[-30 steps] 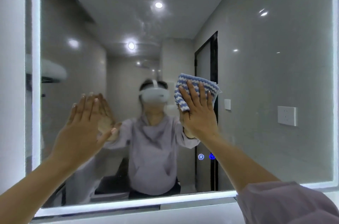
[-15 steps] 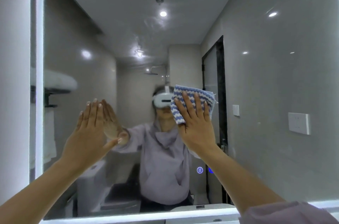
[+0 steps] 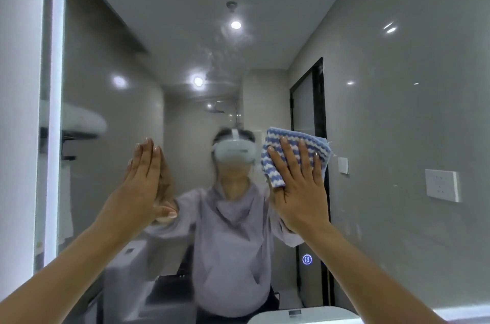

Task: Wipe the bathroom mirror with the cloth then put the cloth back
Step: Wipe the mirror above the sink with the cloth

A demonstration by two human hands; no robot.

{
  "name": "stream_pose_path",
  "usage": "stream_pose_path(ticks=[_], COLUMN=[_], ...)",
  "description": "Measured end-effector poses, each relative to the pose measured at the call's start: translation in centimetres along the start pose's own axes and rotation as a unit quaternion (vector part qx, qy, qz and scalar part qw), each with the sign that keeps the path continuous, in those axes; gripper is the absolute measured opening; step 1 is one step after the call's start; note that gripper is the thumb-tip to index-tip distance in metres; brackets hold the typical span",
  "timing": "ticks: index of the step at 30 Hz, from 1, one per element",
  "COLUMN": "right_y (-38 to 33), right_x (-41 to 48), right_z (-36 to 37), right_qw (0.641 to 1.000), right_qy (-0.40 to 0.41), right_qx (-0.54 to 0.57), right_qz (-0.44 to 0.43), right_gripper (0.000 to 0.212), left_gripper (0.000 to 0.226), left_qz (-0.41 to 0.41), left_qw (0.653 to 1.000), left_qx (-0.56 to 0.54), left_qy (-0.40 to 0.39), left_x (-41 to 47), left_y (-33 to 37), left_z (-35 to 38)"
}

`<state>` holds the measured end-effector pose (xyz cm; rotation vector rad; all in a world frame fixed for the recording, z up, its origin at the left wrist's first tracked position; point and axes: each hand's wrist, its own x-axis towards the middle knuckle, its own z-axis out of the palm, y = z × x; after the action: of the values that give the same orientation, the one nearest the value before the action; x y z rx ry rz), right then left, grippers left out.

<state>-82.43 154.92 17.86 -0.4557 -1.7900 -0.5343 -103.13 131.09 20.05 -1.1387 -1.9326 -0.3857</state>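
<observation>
**Cloth pressed flat to the mirror**

The right hand [image 3: 299,191] presses the blue-and-white striped cloth [image 3: 291,142] against the mirror [image 3: 397,111], its fingers [image 3: 287,158] straight and spread. At 9 o'clock from the cloth, the left hand [image 3: 140,185] rests flat on the mirror, fingers straight, holding nothing.

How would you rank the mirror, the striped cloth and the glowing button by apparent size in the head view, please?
1. mirror
2. striped cloth, partly covered by the right hand
3. glowing button
</observation>
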Motion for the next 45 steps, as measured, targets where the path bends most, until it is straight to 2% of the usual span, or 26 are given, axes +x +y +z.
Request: stream_pose_path(ticks=[3,6,16,20,24,31,35,40,42,45], right_y=[-1.2,-3.1,-12.0,-13.5,-12.1,-5.9,-2.0,-3.4,-4.3,-5.4], right_x=[0.2,1.3,9.5,11.9,12.3,12.7,12.3,11.9,11.6,11.0], right_z=[0.2,0.3,0.2,0.2,-0.1,-0.8,-1.7,-1.6,-1.4,-1.0], right_qw=[0.999,0.998,0.991,0.989,0.986,0.996,1.0,0.997,0.996,0.999], right_qy=[0.001,-0.011,-0.031,-0.037,-0.024,0.015,0.022,0.031,0.038,0.022], right_qx=[0.017,0.02,0.028,0.012,-0.003,-0.017,0.004,0.034,0.037,0.012], right_qz=[0.042,0.064,-0.125,-0.141,-0.168,-0.082,0.01,0.06,0.068,0.023], right_gripper=[0.067,0.062,0.056,0.056,0.054,0.055,0.055,0.057,0.058,0.06], left_gripper=[0.151,0.147,0.151,0.148,0.144,0.14,0.139,0.137,0.136,0.135], left_qz=[-0.003,0.007,0.012,0.013,0.01,0.008,0.006,0.005,0.008,0.019], left_qw=[1.0,1.0,0.998,0.999,0.999,0.999,1.0,0.999,0.998,0.997], left_qx=[-0.015,-0.018,-0.043,-0.03,-0.043,-0.04,-0.025,-0.052,-0.066,-0.079], left_qy=[-0.001,0.015,0.036,0.028,0.022,0.006,0.001,-0.008,-0.01,-0.01], left_x=[0.0,0.0,0.1,0.0,0.2,-0.3,-0.5,-0.6,-0.7,-0.9], left_y=[0.0,0.0,0.5,0.6,0.3,0.5,0.6,0.8,0.8,0.7], left_z=[0.0,0.2,-0.1,-0.1,-0.1,-0.7,-0.9,-1.5,-1.6,-1.8])
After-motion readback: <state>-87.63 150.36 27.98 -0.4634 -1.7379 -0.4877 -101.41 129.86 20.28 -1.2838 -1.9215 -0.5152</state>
